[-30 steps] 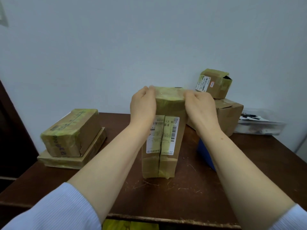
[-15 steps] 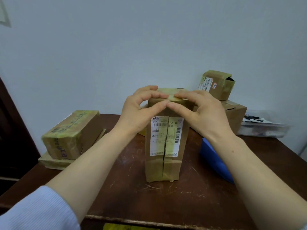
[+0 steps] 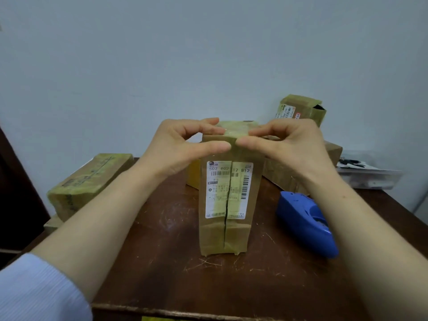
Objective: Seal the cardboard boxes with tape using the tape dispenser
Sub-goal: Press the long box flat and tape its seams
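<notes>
The left hand (image 3: 180, 144) and the right hand (image 3: 287, 144) meet at the top of a tall cardboard box (image 3: 229, 230). Each hand pinches the top front edge, with the thumb flat on the front and the bent fingers on the shiny taped top. The thumb tips point at each other, close but apart. The box stands upright in the middle of the brown table (image 3: 162, 281). A white label (image 3: 217, 188) on its front is split down the middle by a crack. The blue tape dispenser (image 3: 305, 223) lies on the table just right of the box - no hand is on it. On the far left lies a taped box (image 3: 90, 181). On the far right a small box (image 3: 301, 110) sits tilted on a bigger box (image 3: 282, 174), with a clear plastic tray (image 3: 370, 179) beside them.
</notes>
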Available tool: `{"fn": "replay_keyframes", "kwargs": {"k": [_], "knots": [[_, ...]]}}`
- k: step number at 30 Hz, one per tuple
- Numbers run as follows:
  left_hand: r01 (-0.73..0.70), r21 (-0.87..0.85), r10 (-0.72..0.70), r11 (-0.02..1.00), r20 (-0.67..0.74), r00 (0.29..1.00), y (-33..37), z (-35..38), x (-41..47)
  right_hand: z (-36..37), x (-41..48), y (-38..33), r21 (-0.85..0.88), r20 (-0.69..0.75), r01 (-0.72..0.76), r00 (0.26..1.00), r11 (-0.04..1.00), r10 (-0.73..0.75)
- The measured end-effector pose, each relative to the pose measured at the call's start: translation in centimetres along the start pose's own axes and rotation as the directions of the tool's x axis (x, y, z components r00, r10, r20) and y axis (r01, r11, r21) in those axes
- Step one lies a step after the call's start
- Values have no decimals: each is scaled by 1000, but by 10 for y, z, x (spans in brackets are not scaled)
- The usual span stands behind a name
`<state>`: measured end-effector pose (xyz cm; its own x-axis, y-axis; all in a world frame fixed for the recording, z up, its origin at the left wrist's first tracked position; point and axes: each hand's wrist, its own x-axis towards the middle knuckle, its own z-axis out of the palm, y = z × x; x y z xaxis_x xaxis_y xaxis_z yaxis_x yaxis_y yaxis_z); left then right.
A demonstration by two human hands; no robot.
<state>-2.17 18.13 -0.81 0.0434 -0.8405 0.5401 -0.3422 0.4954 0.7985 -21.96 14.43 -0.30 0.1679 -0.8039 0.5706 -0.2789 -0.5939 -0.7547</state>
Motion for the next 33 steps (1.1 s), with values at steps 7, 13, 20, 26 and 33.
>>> {"fn": "replay_keyframes", "kwargs": {"k": [7, 13, 20, 26, 33], "knots": [[26, -68, -29, 997, -39, 999, -1, -1, 1, -10, -7, 18, 337, 81, -69, 996, 939, 44], [49, -136, -95, 990, -355, 930, -3, 0, -14, 4, -55, 65, -51, 467, -471, 768, 881, 438], [229, -117, -253, 966, -595, 763, -25, -27, -25, 7, -65, 84, 90, 292, -577, 794, 811, 533], [557, 687, -489, 467, -323, 810, -65, -50, -42, 0, -54, 89, -127, 241, -518, 811, 846, 533], [145, 932, -732, 333, 159, 662, -63, -7, -59, 12, -64, 109, -131, 129, -573, 799, 809, 587]]}}
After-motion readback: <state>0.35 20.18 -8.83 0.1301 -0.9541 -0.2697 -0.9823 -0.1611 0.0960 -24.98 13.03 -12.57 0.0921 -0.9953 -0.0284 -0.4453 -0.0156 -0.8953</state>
